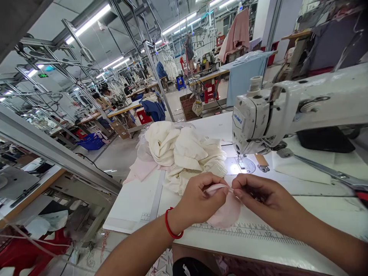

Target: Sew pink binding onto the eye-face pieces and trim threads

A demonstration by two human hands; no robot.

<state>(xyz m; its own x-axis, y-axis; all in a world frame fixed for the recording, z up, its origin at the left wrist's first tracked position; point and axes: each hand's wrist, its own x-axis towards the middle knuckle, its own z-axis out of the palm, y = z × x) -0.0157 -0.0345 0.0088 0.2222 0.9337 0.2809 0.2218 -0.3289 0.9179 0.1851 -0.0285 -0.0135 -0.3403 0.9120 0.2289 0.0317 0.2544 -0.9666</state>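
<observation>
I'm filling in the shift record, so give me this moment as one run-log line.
left hand: pinching pink fabric; right hand: pinching same fabric's edge; cream cloth: heaped beyond hands; sewing machine: right of heap

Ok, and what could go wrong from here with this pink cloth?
The pink cloth is pinched along its upper edge by the left hand and right hand, so it might slip. The cream cloth, heaped near the sewing machine, could get caught. The scissors, lying beyond the right hand, might get knocked.
</observation>
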